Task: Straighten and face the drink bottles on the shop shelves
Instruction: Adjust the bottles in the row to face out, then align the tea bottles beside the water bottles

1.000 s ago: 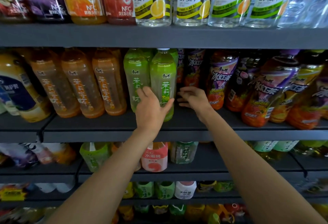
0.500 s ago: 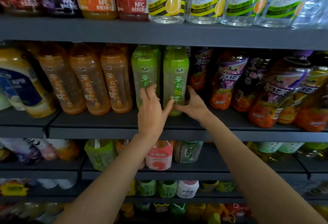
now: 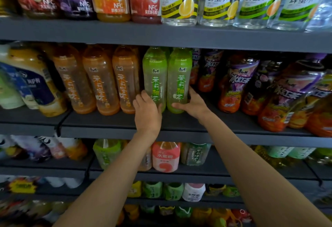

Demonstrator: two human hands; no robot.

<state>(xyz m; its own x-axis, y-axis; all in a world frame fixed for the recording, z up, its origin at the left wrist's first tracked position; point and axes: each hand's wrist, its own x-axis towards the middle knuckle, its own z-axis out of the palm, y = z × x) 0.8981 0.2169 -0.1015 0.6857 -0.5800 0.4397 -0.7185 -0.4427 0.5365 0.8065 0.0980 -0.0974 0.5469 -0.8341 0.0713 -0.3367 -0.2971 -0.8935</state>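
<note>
Bottles fill the middle shelf [image 3: 111, 133] from edge to edge: at the left of the frame three orange tea bottles [image 3: 100, 83] stand in a row, labels forward. Just right of them, at centre, the left hand [image 3: 147, 111] wraps the base of the left green bottle [image 3: 154, 75], thumb on the right and fingers curled round its left flank, a hold low enough to twist it without tipping. Beside it the right hand [image 3: 193, 103] cups the right green bottle [image 3: 179, 77], thumb across its front near the bottom and fingers behind (they are hidden). Both green labels face out, touching side to side, so the pair looks nearly squared. Further right, the purple-labelled iced tea bottles [image 3: 237, 83] lean unevenly, probably the next to straighten.
</note>
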